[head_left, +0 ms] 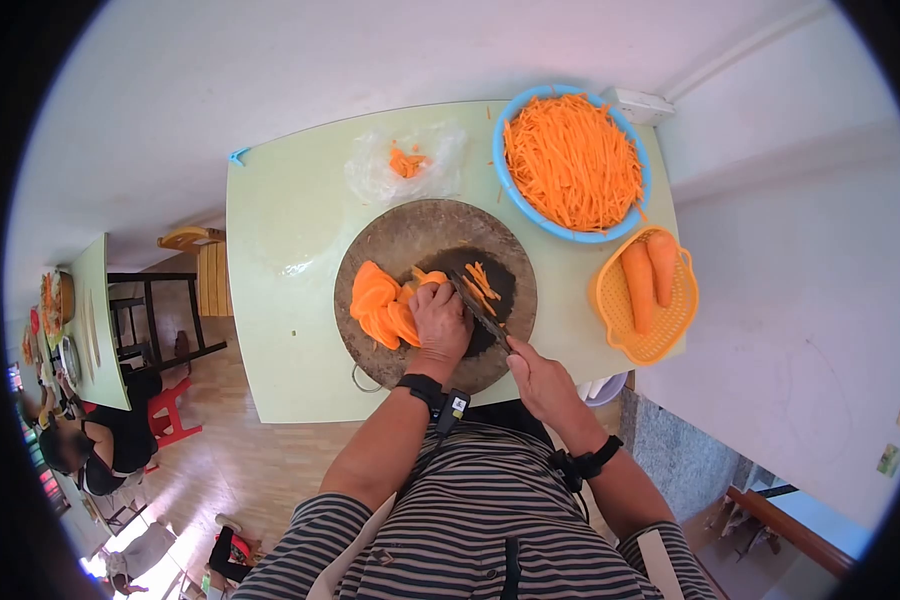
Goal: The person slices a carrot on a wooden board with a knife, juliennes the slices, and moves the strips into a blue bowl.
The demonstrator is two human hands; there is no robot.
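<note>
A round wooden chopping board (pixel 430 222) lies on the table in front of me. My left hand (pixel 442 322) has its fingers curled down on carrot slices (pixel 429 276), pressing them to the board. My right hand (pixel 545 382) is closed round the handle of a knife (pixel 482 312), whose dark blade stands right beside my left fingertips. Left of that hand, a fanned pile of wide carrot slices (pixel 375 300) rests on the board. Several thin carrot strips (pixel 480 282) lie on the blade's other side, over a dark wet patch.
At the back right, a blue basin (pixel 501 172) is heaped with carrot shreds (pixel 573 160). A yellow basket (pixel 618 316) holds two peeled carrots (pixel 638 287). A clear plastic bag (pixel 448 160) with carrot bits lies behind the board. A person (pixel 120 440) sits at far left.
</note>
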